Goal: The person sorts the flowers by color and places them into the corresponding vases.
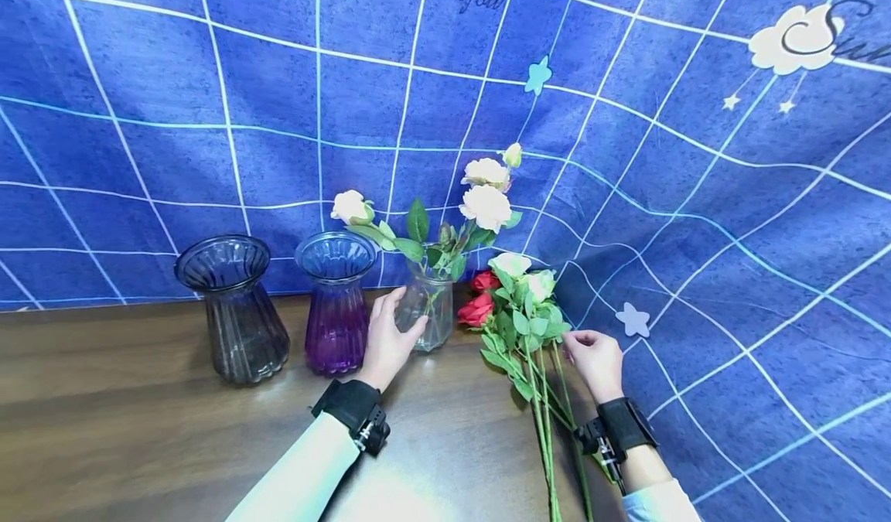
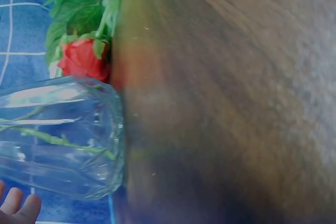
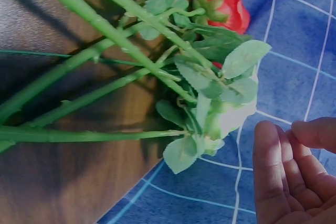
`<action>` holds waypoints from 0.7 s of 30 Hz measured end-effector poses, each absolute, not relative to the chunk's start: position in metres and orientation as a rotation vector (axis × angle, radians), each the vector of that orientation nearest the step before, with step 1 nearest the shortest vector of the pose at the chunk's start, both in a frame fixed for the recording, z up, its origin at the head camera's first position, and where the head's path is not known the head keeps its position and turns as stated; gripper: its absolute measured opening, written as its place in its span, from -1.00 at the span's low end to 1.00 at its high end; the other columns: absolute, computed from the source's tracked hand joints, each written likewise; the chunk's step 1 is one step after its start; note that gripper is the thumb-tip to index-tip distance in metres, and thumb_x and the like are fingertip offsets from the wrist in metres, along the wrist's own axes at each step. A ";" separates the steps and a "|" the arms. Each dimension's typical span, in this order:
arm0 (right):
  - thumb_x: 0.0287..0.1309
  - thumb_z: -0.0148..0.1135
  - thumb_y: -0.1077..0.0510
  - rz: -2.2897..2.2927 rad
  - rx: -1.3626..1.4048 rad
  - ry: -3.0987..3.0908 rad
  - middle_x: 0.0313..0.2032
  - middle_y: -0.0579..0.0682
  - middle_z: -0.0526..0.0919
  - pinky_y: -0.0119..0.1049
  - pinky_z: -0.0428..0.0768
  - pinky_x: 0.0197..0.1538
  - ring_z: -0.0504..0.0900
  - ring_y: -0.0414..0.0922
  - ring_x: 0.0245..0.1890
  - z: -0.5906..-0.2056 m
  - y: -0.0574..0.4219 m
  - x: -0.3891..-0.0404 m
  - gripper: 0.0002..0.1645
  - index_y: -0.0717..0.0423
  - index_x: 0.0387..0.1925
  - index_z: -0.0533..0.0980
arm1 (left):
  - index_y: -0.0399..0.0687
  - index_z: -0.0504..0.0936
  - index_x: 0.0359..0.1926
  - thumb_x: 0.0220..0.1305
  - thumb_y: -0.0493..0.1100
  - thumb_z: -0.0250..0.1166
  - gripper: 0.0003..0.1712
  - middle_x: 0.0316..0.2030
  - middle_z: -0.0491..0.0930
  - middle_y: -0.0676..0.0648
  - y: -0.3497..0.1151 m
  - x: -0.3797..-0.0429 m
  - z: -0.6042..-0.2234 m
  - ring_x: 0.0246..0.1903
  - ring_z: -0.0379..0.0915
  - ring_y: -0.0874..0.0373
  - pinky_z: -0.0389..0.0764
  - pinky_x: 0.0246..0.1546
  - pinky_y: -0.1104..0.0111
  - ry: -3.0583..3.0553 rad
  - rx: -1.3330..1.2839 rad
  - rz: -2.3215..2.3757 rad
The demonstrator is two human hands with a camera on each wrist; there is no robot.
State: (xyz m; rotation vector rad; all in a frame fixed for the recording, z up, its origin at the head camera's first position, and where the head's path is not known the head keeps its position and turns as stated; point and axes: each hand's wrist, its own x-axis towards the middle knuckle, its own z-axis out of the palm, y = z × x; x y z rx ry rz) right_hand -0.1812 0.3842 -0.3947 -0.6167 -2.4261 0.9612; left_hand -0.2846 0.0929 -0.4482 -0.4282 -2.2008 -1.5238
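Note:
A clear glass vase [image 1: 437,312] stands on the table with white flowers [image 1: 486,206] and green leaves rising from it; their stems show through its wall. My left hand [image 1: 391,335] is at the vase's left side, thumb and fingers spread. In the left wrist view, the fingertips [image 2: 30,208] lie just apart from the glass vase [image 2: 63,140]. Close to the leaves of a pile of loose long-stemmed flowers [image 1: 532,325], my right hand [image 1: 597,359] has its fingers loosely bent. Nothing is between them in the right wrist view, where a red rose [image 3: 227,6] and green stems [image 3: 113,35] appear.
A purple-blue glass vase [image 1: 337,313] and a dark grey glass vase [image 1: 244,321] stand left of my left hand. Behind and to the right hangs a blue gridded cloth [image 1: 696,274]. The pile's stems run toward the front edge of the wooden table [image 1: 445,429].

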 end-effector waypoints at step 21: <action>0.11 0.22 0.13 0.967 -0.641 -2.489 -0.57 0.05 0.71 -0.64 0.44 -0.53 0.66 -0.21 -0.63 -0.407 0.394 -0.166 -0.70 0.33 -0.32 0.65 | -0.18 0.47 0.11 0.06 -0.16 0.41 -0.43 -0.01 0.51 -0.16 0.041 -0.241 -0.411 -0.05 0.45 -0.02 0.53 0.00 0.18 -2.133 -0.541 -1.453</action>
